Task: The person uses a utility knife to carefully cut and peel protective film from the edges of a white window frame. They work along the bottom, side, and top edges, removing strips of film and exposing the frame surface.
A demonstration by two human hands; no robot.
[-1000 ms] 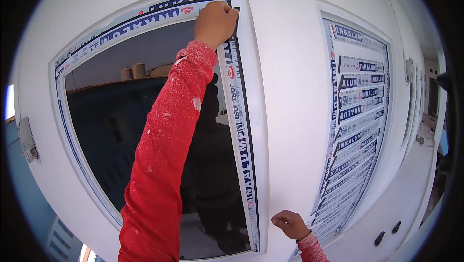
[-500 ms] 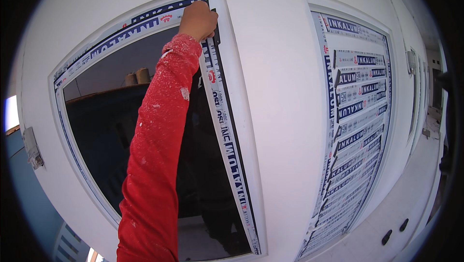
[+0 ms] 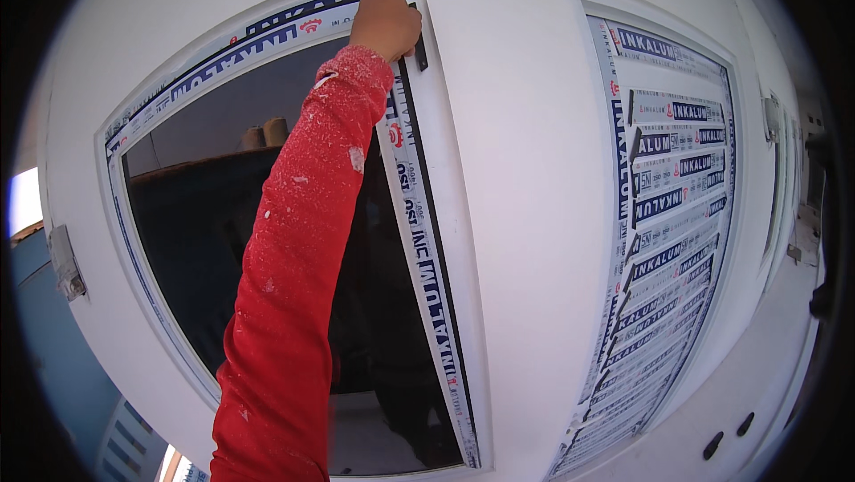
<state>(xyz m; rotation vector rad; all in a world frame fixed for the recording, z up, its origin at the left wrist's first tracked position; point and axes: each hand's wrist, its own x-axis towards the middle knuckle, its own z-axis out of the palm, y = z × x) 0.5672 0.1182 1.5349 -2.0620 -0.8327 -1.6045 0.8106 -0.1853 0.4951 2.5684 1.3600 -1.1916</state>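
My left hand [image 3: 387, 24], coming from a red sleeve flecked with white, is raised to the upper right corner of a window frame [image 3: 434, 304]. Its fingers are curled closed. A short, narrow black strip [image 3: 421, 53] sticks out below them on the right; its upper part is hidden by the hand, so I cannot tell its exact kind. Printed blue and white protective film [image 3: 267, 41] covers the frame, with a dark line along its outer edge. Inside it is a dark, reflective glass pane [image 3: 196, 215]. No part of my right hand shows.
White wall [image 3: 521, 215] surrounds the window. To the right stands a tall louvred panel [image 3: 668, 259] with filmed slats. A grey box [image 3: 67, 264] is fixed to the wall at left. A pair of dark sandals [image 3: 712, 445] lies on the pale floor at lower right.
My left hand has moved slightly up and right at the corner. The black strip's lower end now stands farther out from the frame, against the white recess. The view has shifted a little.
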